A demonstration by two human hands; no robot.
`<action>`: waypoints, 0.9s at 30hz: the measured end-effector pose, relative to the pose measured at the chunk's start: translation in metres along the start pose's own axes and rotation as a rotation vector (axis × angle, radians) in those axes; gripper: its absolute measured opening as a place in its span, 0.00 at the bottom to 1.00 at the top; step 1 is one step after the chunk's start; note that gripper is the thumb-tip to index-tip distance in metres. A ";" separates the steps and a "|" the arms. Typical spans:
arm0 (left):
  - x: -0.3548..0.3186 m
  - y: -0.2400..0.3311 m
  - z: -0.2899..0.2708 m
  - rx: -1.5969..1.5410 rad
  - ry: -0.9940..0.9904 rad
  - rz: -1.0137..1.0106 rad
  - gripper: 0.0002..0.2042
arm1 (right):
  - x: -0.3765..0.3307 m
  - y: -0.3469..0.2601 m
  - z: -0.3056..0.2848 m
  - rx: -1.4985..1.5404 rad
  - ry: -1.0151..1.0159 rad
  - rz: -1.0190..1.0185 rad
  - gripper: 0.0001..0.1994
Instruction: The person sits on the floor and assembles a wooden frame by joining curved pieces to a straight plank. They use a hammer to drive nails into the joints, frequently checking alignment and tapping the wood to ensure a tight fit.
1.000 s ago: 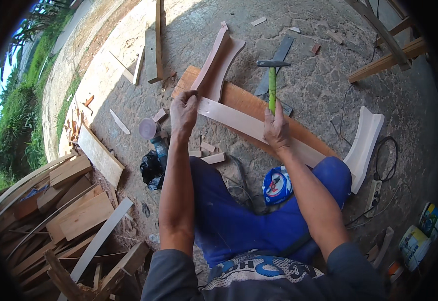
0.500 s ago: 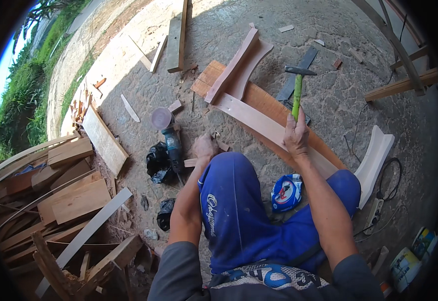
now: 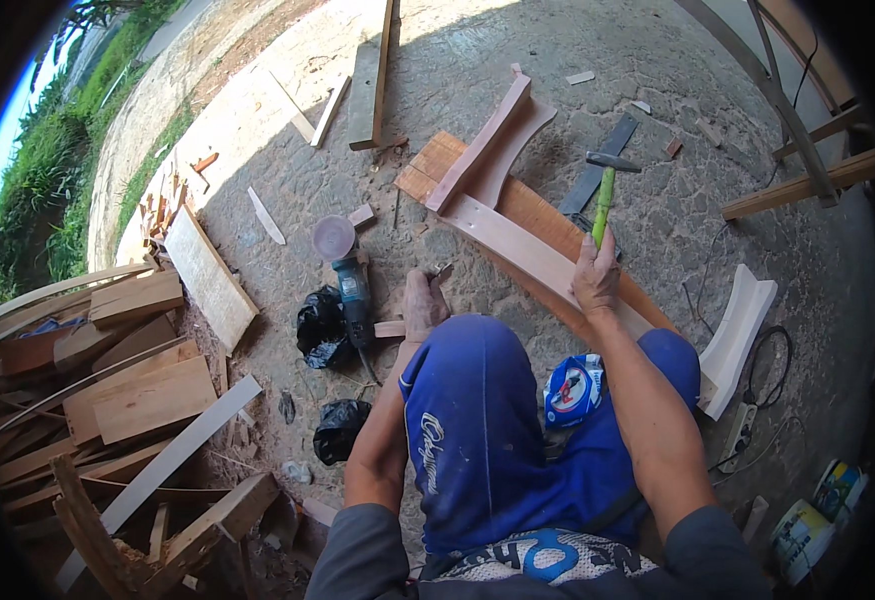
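My right hand (image 3: 595, 275) is wrapped round the green handle of a hammer (image 3: 605, 195), whose dark metal head points away from me. Under that forearm runs a long pale wooden piece (image 3: 517, 245), lying across a brown board (image 3: 537, 205). A curved wooden piece (image 3: 502, 150) stands across its far end. My left hand (image 3: 422, 305) is low over the ground beyond my left knee, fingers closed. A small, shiny bit shows at its fingertips, too small to name. Beside this hand lie a small wood block (image 3: 390, 328) and an angle grinder (image 3: 353, 295) with a round disc.
Black plastic bags (image 3: 322, 325) lie by the grinder. A blue and white packet (image 3: 572, 390) rests between my legs. Stacked timber (image 3: 152, 400) fills the left side. Right of me are another curved wooden piece (image 3: 737, 340), a power strip (image 3: 739, 435) with cable, and paint cans (image 3: 802, 540).
The hammer head has tipped lower and slightly to the right, still in my right hand. My left hand has turned, its fingers now pointing away from me. The whole view has shifted slightly.
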State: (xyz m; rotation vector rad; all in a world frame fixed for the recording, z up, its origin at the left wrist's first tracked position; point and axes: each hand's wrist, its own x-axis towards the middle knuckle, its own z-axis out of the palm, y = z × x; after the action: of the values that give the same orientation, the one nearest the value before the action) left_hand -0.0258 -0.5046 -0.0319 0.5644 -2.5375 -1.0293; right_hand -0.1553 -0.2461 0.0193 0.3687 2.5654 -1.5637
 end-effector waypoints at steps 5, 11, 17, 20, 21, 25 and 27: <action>0.044 0.033 -0.006 -0.096 0.105 0.121 0.11 | 0.000 0.012 -0.002 -0.099 0.019 -0.201 0.25; 0.104 0.026 0.023 -0.415 0.136 -0.323 0.10 | -0.001 0.010 -0.001 -0.056 -0.017 -0.134 0.26; 0.140 0.041 0.054 -0.354 0.174 -0.355 0.10 | 0.012 0.010 0.004 -0.016 0.045 -0.237 0.25; 0.140 0.059 0.048 -0.337 0.023 -0.405 0.10 | 0.015 0.014 -0.006 0.000 0.016 -0.114 0.25; 0.138 0.059 0.043 -0.465 -0.023 -0.454 0.10 | 0.017 0.014 -0.007 -0.008 0.017 -0.111 0.25; 0.125 0.045 0.024 -0.424 0.123 -0.229 0.11 | 0.012 0.007 -0.003 -0.080 0.025 -0.189 0.25; 0.112 0.069 0.013 -0.390 0.033 -0.244 0.12 | 0.017 0.010 -0.006 -0.104 0.071 -0.234 0.25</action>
State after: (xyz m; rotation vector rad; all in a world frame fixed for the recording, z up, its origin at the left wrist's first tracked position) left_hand -0.1437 -0.5054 0.0267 0.7763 -2.1895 -1.5388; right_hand -0.1687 -0.2339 0.0097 0.1188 2.8177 -1.5017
